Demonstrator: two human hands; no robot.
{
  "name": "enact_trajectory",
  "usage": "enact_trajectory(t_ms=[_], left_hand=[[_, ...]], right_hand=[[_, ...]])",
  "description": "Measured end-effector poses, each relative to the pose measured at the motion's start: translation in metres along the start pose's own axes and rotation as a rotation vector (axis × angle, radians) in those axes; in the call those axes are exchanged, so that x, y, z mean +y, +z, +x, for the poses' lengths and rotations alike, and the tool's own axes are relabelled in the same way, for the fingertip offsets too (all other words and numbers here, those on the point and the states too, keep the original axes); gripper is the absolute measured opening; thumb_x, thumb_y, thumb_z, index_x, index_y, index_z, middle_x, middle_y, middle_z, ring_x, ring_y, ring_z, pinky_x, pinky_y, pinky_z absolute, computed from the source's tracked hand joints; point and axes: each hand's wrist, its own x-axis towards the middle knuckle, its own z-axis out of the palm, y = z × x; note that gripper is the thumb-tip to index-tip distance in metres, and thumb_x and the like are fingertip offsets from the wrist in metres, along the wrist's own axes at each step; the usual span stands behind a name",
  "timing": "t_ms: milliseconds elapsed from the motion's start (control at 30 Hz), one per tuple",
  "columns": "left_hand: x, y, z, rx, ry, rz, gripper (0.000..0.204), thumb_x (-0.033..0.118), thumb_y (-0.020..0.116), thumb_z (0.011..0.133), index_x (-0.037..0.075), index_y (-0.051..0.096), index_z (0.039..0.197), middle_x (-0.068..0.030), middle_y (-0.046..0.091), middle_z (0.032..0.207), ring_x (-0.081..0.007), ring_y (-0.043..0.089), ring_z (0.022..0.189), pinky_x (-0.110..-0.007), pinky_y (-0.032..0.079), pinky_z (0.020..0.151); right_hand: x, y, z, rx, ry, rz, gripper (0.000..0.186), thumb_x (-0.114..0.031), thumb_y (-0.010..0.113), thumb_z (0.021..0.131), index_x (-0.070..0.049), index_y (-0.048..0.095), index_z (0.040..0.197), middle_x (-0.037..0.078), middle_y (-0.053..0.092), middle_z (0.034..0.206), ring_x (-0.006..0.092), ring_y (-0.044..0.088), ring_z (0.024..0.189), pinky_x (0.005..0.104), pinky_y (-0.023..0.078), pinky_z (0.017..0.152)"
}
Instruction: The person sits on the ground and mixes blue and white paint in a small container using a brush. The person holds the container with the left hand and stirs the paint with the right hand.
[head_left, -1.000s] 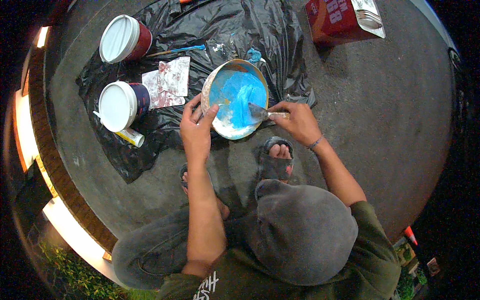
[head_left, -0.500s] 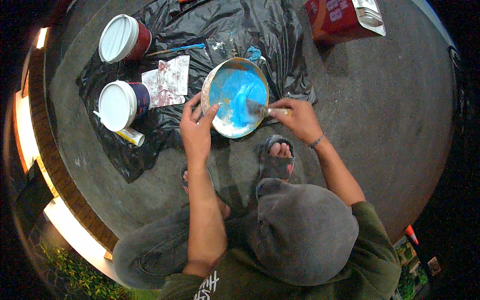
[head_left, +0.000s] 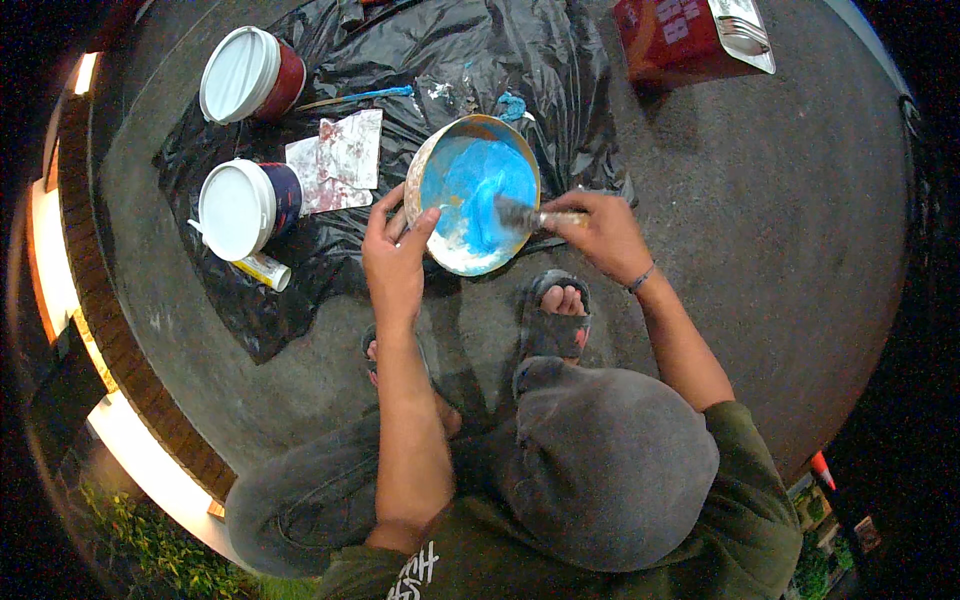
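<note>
A round bowl (head_left: 458,170) with a pale, stained outside holds bright blue paint streaked with white, tilted toward me above the black plastic sheet. My left hand (head_left: 398,245) grips its left side, thumb at the front. My right hand (head_left: 600,238) is closed round the handle of a putty knife (head_left: 522,215), whose blurred blade is inside the bowl in the blue paint. Just beyond the bowl a crumpled blue-stained lump (head_left: 511,106) lies on the plastic.
Two white-lidded buckets (head_left: 234,75) (head_left: 230,210) stand left, beside stained paper sheets (head_left: 330,160), a blue-tipped stick (head_left: 375,95) and a yellow-white tube (head_left: 262,271). A red rectangular can (head_left: 665,45) is at top right. My sandaled feet (head_left: 555,320) rest on pavement below the black sheet (head_left: 240,320).
My right hand and the putty knife have shifted slightly upward within the bowl, the blade now blurred. The bowl and my left hand have moved very slightly up and right.
</note>
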Motion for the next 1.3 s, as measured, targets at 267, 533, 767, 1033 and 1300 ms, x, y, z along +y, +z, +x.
enact_trajectory(t_ms=[267,533,767,1033,1300], left_hand=[[0.000,0.000,-0.002,0.009,-0.004,0.033,0.055,0.010,0.075,0.092,0.001,0.050,0.140,-0.0190,0.068,0.126,-0.0214,0.069,0.108,-0.032,0.058,0.087],[-0.004,-0.001,0.003,0.011,0.010,0.027,0.054,0.011,0.074,0.093,0.000,0.050,0.140,-0.0201,0.068,0.126,-0.0210,0.069,0.107,-0.031,0.058,0.086],[-0.001,-0.001,-0.001,0.005,0.005,0.049,0.055,0.013,0.074,0.093,0.000,0.050,0.140,-0.0195,0.069,0.125,-0.0206,0.069,0.106,-0.031,0.058,0.086],[0.001,-0.001,-0.001,-0.004,-0.002,0.039,0.056,0.013,0.075,0.093,0.001,0.050,0.141,-0.0194,0.068,0.126,-0.0207,0.069,0.108,-0.031,0.057,0.086],[0.002,0.000,-0.001,-0.004,-0.011,0.023,0.057,0.011,0.075,0.092,0.001,0.049,0.142,-0.0209,0.067,0.127,-0.0217,0.068,0.110,-0.032,0.058,0.087]], right_hand=[[0.001,0.002,-0.003,0.026,-0.009,0.077,0.027,-0.033,0.072,0.088,-0.011,0.077,0.103,0.020,0.073,0.085,0.0391,0.071,0.082,0.0475,0.056,0.076],[-0.004,0.000,-0.001,0.060,0.031,-0.015,0.027,-0.033,0.072,0.088,-0.010,0.077,0.101,0.020,0.073,0.087,0.0389,0.071,0.082,0.0470,0.056,0.076],[0.003,0.003,-0.003,-0.044,-0.043,0.170,0.028,-0.034,0.071,0.088,-0.011,0.076,0.103,0.020,0.073,0.086,0.0393,0.071,0.083,0.0482,0.056,0.076],[0.000,0.001,-0.005,-0.003,0.005,0.151,0.028,-0.036,0.071,0.089,-0.012,0.077,0.103,0.019,0.074,0.090,0.0387,0.072,0.085,0.0460,0.056,0.077],[0.005,0.008,-0.004,0.061,0.044,0.129,0.028,-0.034,0.071,0.088,-0.010,0.076,0.101,0.020,0.073,0.086,0.0383,0.072,0.081,0.0464,0.057,0.074]])
